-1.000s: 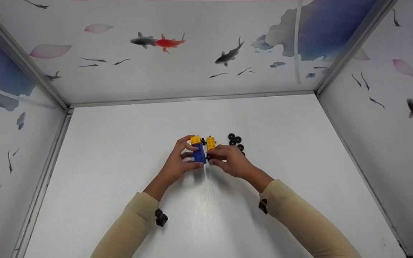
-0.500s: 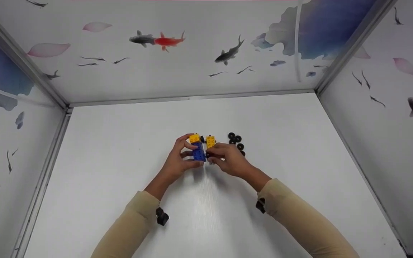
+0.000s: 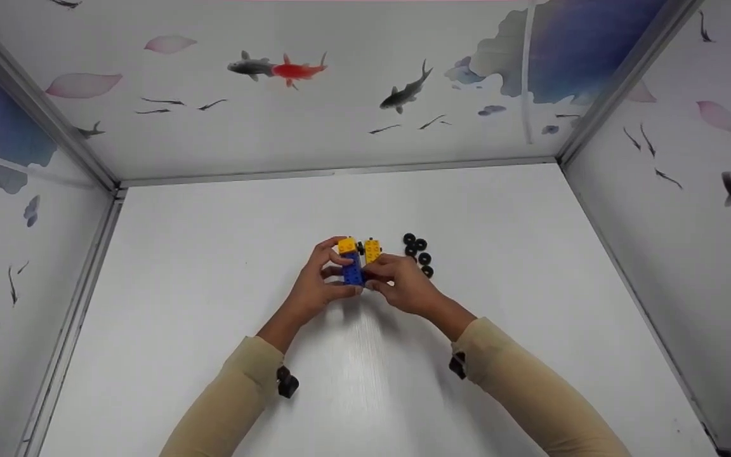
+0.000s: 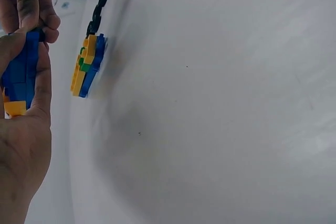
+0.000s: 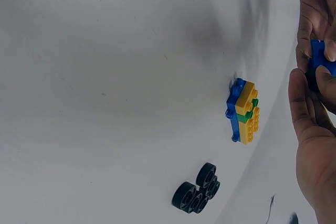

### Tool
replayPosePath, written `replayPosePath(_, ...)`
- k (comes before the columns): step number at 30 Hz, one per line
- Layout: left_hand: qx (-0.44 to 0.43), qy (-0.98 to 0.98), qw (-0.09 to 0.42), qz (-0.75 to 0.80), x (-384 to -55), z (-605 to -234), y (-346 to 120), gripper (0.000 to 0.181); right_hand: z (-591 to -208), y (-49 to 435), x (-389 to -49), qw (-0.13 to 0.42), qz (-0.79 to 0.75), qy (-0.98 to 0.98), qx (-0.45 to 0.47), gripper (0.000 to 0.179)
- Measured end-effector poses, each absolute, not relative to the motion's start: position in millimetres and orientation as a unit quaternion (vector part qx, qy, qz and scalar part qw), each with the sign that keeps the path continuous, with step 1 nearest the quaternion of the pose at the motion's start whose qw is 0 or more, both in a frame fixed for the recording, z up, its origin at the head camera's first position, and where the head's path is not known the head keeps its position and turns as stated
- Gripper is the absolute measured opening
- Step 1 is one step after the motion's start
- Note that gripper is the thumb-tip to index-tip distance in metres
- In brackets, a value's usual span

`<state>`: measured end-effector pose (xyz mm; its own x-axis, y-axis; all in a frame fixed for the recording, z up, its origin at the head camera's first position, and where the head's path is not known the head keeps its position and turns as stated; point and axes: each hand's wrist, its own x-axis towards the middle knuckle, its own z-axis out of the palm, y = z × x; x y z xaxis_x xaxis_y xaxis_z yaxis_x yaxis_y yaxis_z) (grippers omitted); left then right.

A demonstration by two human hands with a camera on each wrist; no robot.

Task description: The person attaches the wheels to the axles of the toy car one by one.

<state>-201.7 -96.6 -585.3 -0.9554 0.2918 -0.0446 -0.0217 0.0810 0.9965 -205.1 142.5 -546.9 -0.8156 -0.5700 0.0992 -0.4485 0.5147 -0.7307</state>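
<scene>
My left hand (image 3: 320, 279) grips a blue and yellow toy-brick vehicle (image 3: 351, 270) by its ends, raised off the table. A black wheel (image 3: 360, 249) sits on its right side near the yellow end. My right hand (image 3: 407, 284) has its thumb and fingers at the vehicle's near right side, pinching another black wheel (image 5: 311, 80), mostly hidden by the fingers. Just beyond lies a second brick vehicle (image 5: 243, 111), with yellow and green bricks on a blue base, standing on the table.
Several loose black wheels (image 3: 424, 259) lie to the right of my right hand on the white table (image 3: 213, 254). Panels printed with fish (image 3: 403, 95) enclose the back and both sides.
My right fingers have moved slightly left, bringing the pinched wheel up against the blue side of the vehicle. The left hand keeps its hold almost in place.
</scene>
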Motion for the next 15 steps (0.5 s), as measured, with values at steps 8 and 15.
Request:
replayPosePath(8, 0.088, 0.737, 0.107, 0.661, -199.9, -583.0, -94.8, 0.044, -550.9, 144.9, -208.7, 0.079, -0.393, 0.867, -0.295, 0.03)
replayPosePath(15, 0.092, 0.731, 0.104, 0.668, -200.1, -582.0, -93.7, 0.045, -550.6, 148.4, -211.4, 0.082, -0.408, 0.858, -0.301, 0.031)
